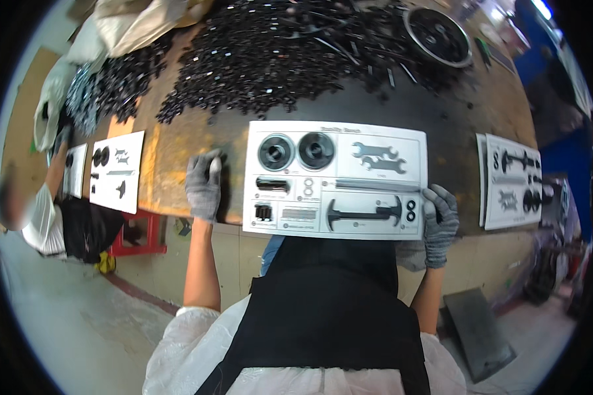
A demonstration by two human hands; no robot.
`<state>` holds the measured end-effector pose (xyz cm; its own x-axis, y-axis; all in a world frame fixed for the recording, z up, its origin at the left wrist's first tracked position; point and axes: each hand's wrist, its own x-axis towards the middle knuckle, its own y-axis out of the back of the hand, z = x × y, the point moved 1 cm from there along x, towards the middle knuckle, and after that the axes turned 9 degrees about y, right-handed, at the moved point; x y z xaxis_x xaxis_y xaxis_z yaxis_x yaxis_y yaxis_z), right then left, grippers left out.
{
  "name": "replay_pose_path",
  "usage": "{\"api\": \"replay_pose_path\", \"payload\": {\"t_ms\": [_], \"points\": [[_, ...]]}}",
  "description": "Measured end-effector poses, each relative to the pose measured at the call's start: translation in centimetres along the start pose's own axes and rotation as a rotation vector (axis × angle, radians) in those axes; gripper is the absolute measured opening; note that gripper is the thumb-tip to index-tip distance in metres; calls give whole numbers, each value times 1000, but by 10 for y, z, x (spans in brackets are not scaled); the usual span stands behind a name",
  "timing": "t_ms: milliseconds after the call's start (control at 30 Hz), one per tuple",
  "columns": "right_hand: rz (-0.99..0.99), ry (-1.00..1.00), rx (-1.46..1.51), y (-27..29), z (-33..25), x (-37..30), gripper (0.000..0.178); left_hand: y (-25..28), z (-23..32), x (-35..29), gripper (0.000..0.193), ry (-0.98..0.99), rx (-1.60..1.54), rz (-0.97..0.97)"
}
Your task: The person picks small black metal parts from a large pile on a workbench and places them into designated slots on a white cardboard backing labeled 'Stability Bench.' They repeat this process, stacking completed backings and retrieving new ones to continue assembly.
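A white card (290, 181) lies level in front of me, overhanging the table's near edge. On it show two black discs, open-ended wrenches, a black bar with curved ends and small parts in boxes; I cannot tell whether they are printed or real. My right hand (440, 224), in a grey glove, grips the card's lower right edge between thumb and fingers. To the left of the card, apart from it, my gloved left hand (204, 186) rests on the table edge with fingers stretched forward, holding nothing.
A wide heap of small dark metal parts (244, 66) covers the back of the table (230, 138), with a round dark dish (438, 37) at right. More cards lie left (116, 172) and right (512, 181). Another person (53, 220) sits at far left by a red stool (138, 240).
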<state>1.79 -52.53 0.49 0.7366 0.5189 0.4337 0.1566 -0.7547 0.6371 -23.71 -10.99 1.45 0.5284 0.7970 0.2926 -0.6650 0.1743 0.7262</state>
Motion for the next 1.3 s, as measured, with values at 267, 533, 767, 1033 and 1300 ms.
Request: {"api": "replay_pose_path", "payload": {"t_ms": [267,533,767,1033,1300], "points": [[95,-9,52,-17,4,8,15,-31,-46,105,29,228,78,56],[101,-22,47,-18,0,7,14,-28,3,95,27,28,511,24],[90,-24,-3,-19,1,6,14,-27,14,62,27,-212,760,-71],[95,-14,-14,-19,-3,9,13,-27,5,110,20,-42,185,-145],[112,4,-8,-19,-3,10,13,-30,-15,135,19,150,120,-467]]}}
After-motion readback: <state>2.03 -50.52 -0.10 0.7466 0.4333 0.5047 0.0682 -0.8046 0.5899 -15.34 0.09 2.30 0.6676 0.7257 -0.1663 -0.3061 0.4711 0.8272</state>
